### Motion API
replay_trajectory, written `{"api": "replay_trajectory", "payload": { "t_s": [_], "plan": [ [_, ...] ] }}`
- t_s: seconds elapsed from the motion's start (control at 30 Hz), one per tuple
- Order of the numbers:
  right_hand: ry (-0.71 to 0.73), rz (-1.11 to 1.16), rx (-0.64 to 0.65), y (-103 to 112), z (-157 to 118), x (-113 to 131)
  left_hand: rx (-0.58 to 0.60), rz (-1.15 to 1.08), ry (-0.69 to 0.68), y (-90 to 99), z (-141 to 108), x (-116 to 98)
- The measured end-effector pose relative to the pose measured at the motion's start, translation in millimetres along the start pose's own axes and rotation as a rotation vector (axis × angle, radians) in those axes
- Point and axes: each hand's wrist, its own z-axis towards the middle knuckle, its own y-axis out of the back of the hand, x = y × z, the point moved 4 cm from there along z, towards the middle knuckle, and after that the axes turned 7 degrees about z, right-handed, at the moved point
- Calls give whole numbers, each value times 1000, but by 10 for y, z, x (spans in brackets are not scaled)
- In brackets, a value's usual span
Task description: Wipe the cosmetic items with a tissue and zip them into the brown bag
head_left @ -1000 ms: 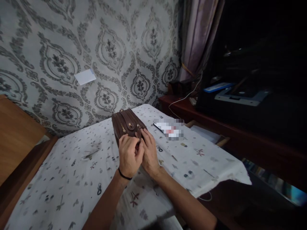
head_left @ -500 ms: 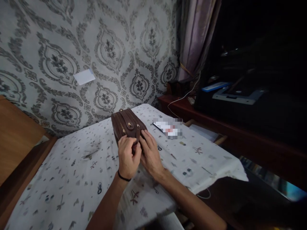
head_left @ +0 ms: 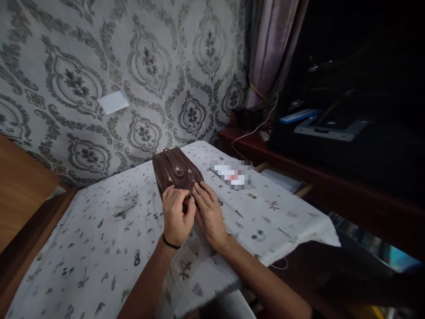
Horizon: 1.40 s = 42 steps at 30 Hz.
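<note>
A brown leather-like bag with gold zips and a round clasp lies on the white patterned tablecloth. My left hand, a black band at its wrist, is closed at the near end of the bag, thumb and forefinger pinched on what looks like the bag's edge or strap. My right hand rests against the near right corner of the bag, its fingers stretched out and flat on the side. The fingertips of my left hand partly hide the bag's near end.
A phone-like object with a blurred face lies right of the bag. Behind it a white cable runs down from a dark red shelf. An open drawer stands at the right; a wooden panel rises at the left.
The view has shifted slightly. The strap by my fingers sits a little differently on the bag, and my right fingers have moved slightly along its side. My left hand keeps its pinch.
</note>
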Motion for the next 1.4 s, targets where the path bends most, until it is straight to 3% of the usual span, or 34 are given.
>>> {"api": "replay_trajectory", "payload": {
  "t_s": [0.97,1.4],
  "plan": [
    [-38,-80,56,-30,-42,-26,33,35,-54,-5,-84,-87],
    [-20,-89,8,-18,-33,-12,52,52,-75,-6,-117,-126]
  ]
}}
